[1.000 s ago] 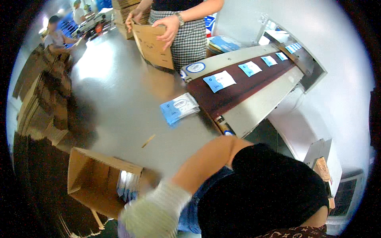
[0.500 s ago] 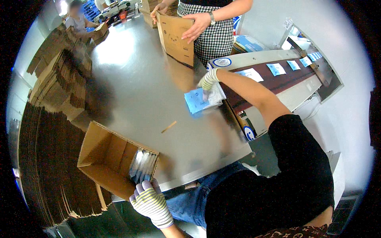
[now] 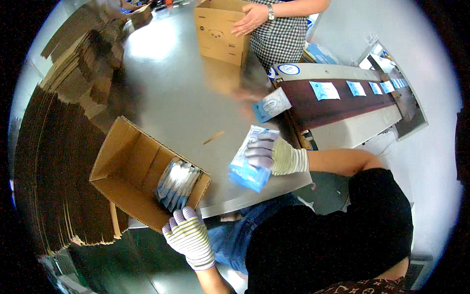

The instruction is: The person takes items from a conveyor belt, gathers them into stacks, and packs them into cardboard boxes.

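An open cardboard box lies tilted at the table's near left, its opening toward me. Several blue-and-silver packets stand in a row along its right side. My left hand, in a striped white glove, is closed on the box's near edge beside those packets. Over the table to the right, my gloved right hand grips a blue-and-white packet from above; whether more than one is in it I cannot tell. Another blue-and-white packet is at the conveyor's end, beyond my right hand.
A dark red conveyor belt carries several packets on the right. Across the metal table, a person's hand rests on an upright cardboard box. Stacked flattened cardboard lines the left. A thin brown strip lies mid-table.
My right hand has come back toward me from the conveyor's end with the packet. Another packet has come to the belt's end. Across the table, the person's box now stands turned, its top open.
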